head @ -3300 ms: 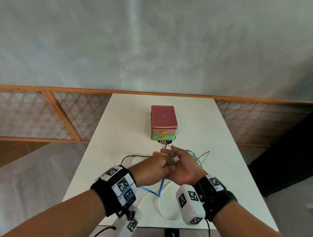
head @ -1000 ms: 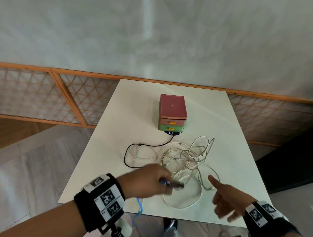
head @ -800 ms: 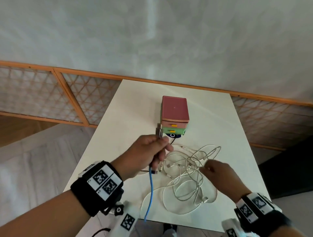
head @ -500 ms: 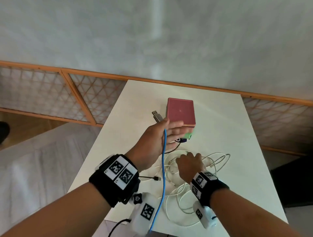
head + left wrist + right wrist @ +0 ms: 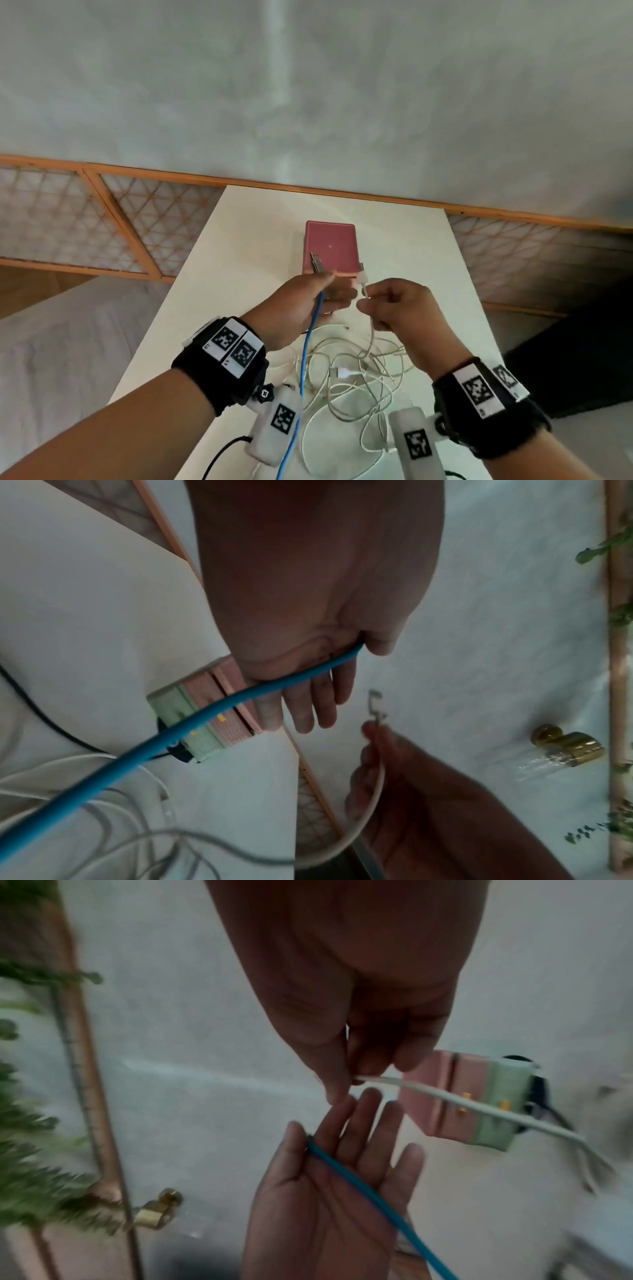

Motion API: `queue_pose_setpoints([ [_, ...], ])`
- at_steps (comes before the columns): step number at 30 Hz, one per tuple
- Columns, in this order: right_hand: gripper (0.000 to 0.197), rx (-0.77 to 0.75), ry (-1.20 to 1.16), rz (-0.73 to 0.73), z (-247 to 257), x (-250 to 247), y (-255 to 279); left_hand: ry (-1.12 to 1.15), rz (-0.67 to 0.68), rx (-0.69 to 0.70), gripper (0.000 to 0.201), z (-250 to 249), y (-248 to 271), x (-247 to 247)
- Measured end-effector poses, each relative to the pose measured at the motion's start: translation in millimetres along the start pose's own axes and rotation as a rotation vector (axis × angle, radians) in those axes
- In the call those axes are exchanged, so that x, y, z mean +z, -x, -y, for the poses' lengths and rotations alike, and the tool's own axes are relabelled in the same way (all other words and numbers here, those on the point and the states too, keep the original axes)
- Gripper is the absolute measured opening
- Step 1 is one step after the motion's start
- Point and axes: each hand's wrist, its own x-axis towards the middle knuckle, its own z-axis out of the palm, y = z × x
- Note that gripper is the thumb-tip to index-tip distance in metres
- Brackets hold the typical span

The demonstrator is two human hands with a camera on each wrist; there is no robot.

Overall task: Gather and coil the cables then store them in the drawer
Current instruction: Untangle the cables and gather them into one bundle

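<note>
the left hand [image 5: 301,305] holds the blue cable [image 5: 305,363] clamped under its thumb, fingers straight, plug poking up toward the far side. the right hand [image 5: 400,308] pinches a white cable [image 5: 371,329] just below its plug. a tangle of white cables [image 5: 352,380] lies on the worktop [image 5: 411,246], near the small drawer unit [image 5: 330,245].

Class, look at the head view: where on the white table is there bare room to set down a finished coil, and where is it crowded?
Bare patches: the table left of the drawer box, the strip behind the box toward the wall, and the stretch right of it. Crowded: the near middle, where the white cables lie tangled below both hands and the blue cable hangs.
</note>
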Motion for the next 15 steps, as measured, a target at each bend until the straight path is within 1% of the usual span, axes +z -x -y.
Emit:
queue_pose_setpoints([
  [3, 0.021, -0.153, 0.041, -0.080, 26.8, 6.3, 9.9, -0.027, 0.112, 0.006, 0.052, -6.0, -0.7, 17.7],
  [5, 0.020, -0.224, 0.062, -0.106, 35.5, 10.2, 17.2, -0.007, 0.162, 0.001, 0.059, -11.1, 2.0, 26.3],
  [6, 0.019, -0.242, 0.071, -0.108, 38.0, 11.8, 21.6, 0.014, 0.176, 0.006, 0.060, -13.2, 4.7, 28.9],
  [7, 0.017, -0.253, 0.079, -0.101, 38.4, 13.4, 24.8, 0.024, 0.177, 0.013, 0.055, -14.7, 8.1, 30.7],
  [9, 0.015, -0.262, 0.099, -0.083, 38.2, 16.8, 31.3, 0.026, 0.164, 0.022, 0.045, -15.2, 14.8, 32.6],
  [12, 0.017, -0.266, 0.051, -0.070, 33.6, 19.9, 40.7, 0.016, 0.122, 0.064, 0.044, -12.8, 21.9, 34.1],
  [13, 0.015, -0.245, -0.013, -0.079, 30.7, 18.4, 43.8, 0.030, 0.100, 0.084, 0.041, -13.0, 23.8, 33.8],
  [14, 0.010, -0.193, -0.114, -0.089, 25.8, 16.6, 47.7, 0.054, 0.077, 0.101, 0.040, -14.3, 26.8, 33.5],
  [15, 0.009, -0.104, -0.234, -0.090, 18.9, 13.8, 51.4, 0.078, 0.056, 0.112, 0.040, -16.5, 29.6, 31.9],
])
